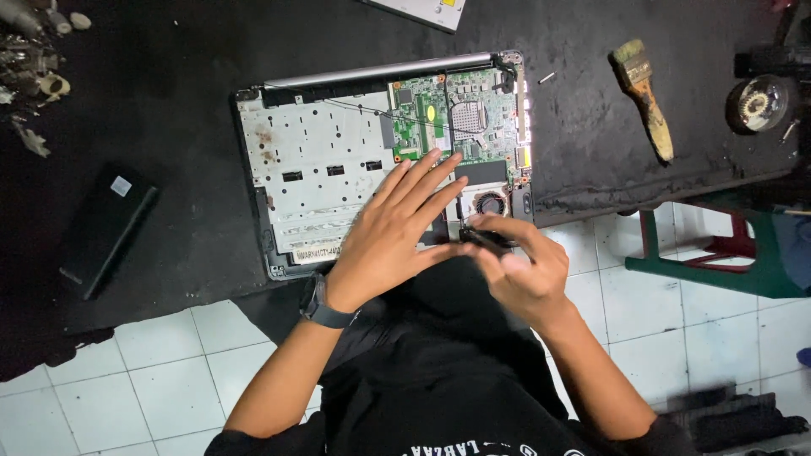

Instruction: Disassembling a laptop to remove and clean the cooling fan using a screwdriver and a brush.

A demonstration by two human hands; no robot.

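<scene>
1. An opened laptop is laid on a black work mat, its bottom cover off. A silver metal frame is exposed on the left, a green circuit board at the far right.
2. A small round fan is seated at the near-right corner of the laptop, just below the circuit board.
3. The left hand is spread flat over the near middle of the laptop, fingers wide and extended toward the circuit board. Nothing is gripped by it; the palm looks to be resting on the frame.
4. A dark watch is worn on the left wrist.
5. The right hand is positioned at the near-right edge of the laptop, just beside the fan. Its fingers are pinched narrowly around a small black part, held at the laptop's near edge and touching the left hand's fingertips. What the part is cannot be told: blurred.
6. A black flat pack is lying on the mat, well left of the laptop.
7. A paintbrush with a wooden handle is lying on the mat to the right of the laptop, well apart from both hands.
8. A small screw is seen on the mat between the laptop's far-right corner and the paintbrush.
9. A round gear-like object is set at the far right.
10. A white tiled floor is visible near the mat.
</scene>
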